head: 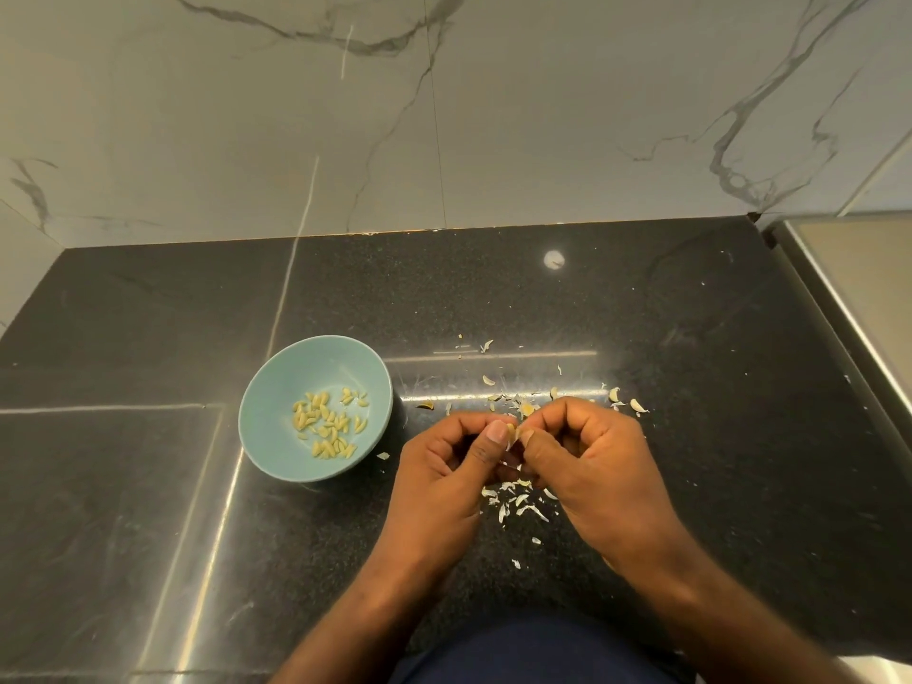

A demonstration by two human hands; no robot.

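My left hand and my right hand meet over the black counter, fingers curled. Together they pinch one small pale seed between thumbs and fingertips. To their left stands a light blue bowl holding several peeled yellowish seeds. Several unpeeled seeds lie just beyond my right hand. White husk scraps are scattered under and around my hands.
A marble-patterned wall rises behind the counter. A steel edge runs along the counter's right side. More husk bits lie farther back. My dark clothing shows at the bottom.
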